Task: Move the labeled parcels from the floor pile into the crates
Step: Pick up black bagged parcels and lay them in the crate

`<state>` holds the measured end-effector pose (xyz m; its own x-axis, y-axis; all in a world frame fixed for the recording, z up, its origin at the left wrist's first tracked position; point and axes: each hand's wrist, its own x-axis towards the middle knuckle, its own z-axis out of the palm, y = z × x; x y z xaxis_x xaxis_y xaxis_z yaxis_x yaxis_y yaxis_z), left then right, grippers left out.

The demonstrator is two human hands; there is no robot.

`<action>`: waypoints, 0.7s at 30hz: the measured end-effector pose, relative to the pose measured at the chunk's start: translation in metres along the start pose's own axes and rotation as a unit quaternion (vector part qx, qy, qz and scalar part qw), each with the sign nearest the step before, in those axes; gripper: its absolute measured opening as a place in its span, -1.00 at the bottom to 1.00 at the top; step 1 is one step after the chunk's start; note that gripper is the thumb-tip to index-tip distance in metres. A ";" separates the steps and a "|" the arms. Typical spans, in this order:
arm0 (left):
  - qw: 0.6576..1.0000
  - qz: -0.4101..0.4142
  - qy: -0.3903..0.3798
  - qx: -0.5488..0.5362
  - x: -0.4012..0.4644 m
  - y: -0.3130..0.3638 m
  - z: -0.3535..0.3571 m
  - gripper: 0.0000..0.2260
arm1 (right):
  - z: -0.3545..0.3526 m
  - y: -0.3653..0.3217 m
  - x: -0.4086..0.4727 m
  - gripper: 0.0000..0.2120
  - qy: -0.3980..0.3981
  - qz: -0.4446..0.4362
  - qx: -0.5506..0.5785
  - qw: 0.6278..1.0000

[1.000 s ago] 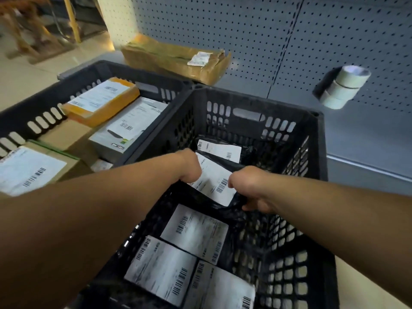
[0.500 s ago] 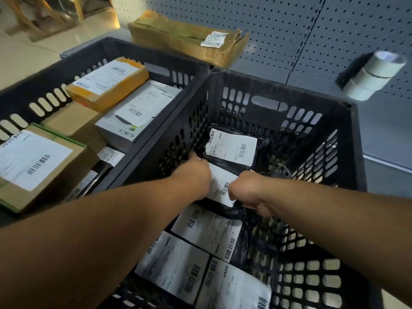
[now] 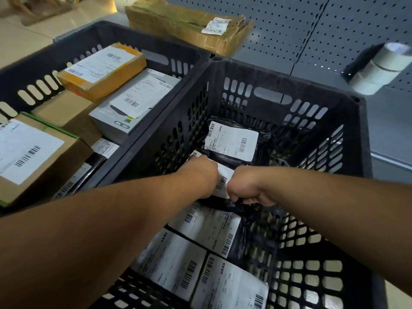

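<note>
both hands are down in the right crate, left hand and right hand gripping a black labeled parcel, setting it beside another bag near the middle. looks like placing; next just let go.

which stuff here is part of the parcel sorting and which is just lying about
Job: black bag parcel held by left hand and right hand; right crate; left crate; boxed parcels.
Lying about: tape rolls; taped cardboard box; pegboard.
</note>
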<state>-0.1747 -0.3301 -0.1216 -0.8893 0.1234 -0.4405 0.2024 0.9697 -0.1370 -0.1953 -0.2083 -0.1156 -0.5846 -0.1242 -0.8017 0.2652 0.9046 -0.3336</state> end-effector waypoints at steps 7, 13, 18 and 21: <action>0.999 0.012 -0.047 0.008 0.002 0.000 -0.012 -0.64 | -0.018 0.000 -0.025 -0.80 0.037 -0.043 -0.040 0.998; 0.997 -0.023 -0.031 -0.068 0.016 0.014 -0.048 -0.69 | -0.070 0.020 -0.059 -0.79 0.147 -0.112 0.107 0.977; 0.968 -0.019 0.102 -0.229 0.022 0.039 -0.092 -0.70 | -0.112 0.051 -0.090 -0.83 0.139 -0.153 0.260 0.943; 0.932 -0.011 0.199 -0.304 0.028 0.059 -0.125 -0.77 | -0.142 0.076 -0.112 -0.74 0.174 -0.200 0.354 0.897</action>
<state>-0.2387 -0.2436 -0.0311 -0.9965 0.0539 -0.0635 0.0206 0.8983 0.4389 -0.2182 -0.0677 0.0196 -0.9125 -0.1351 -0.3862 0.3302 0.3145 -0.8900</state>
